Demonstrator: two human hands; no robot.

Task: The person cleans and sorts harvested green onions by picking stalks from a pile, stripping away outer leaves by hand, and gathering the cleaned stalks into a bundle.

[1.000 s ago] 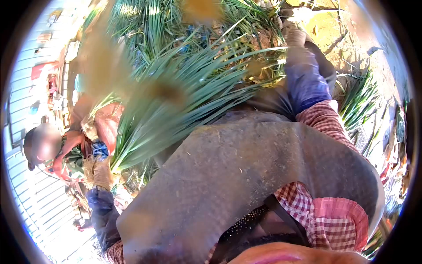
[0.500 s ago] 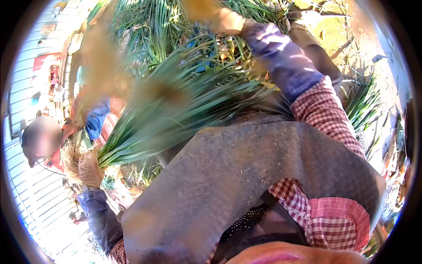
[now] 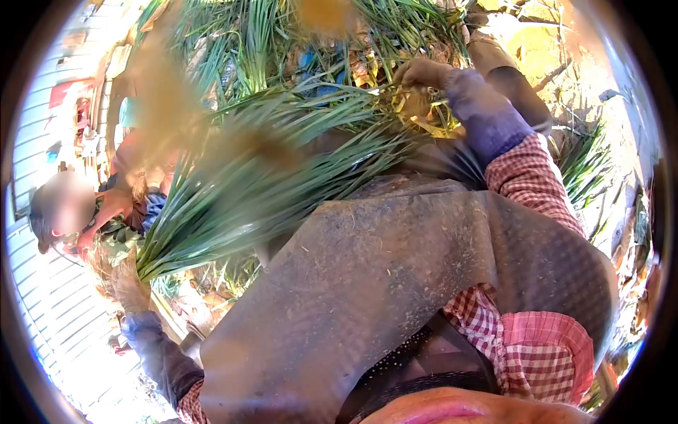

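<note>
My left hand [image 3: 129, 284] is closed around the base of a bunch of long green leafy stalks [image 3: 254, 184], which resemble green garlic or leeks. Straw-coloured roots show dimly at that end. The leaves fan out to the right above my dark, dirt-specked apron [image 3: 367, 268], partly blurred. At the leaf tips, my right hand [image 3: 424, 73] has its fingers curled in, among yellowed leaves [image 3: 431, 116] that hang just below it. Exactly what the fingertips pinch is partly hidden.
More green stalks [image 3: 254, 42] lie heaped on the ground ahead, and another clump [image 3: 590, 166] lies at right. Another person [image 3: 67, 205] is close by on the left, before a pale slatted surface [image 3: 63, 339]. Brown smears blur part of the view.
My right hand has come down and to the right, with yellowed leaves now beneath it. My left hand and the root end have shifted slightly left. The other person's arm has moved.
</note>
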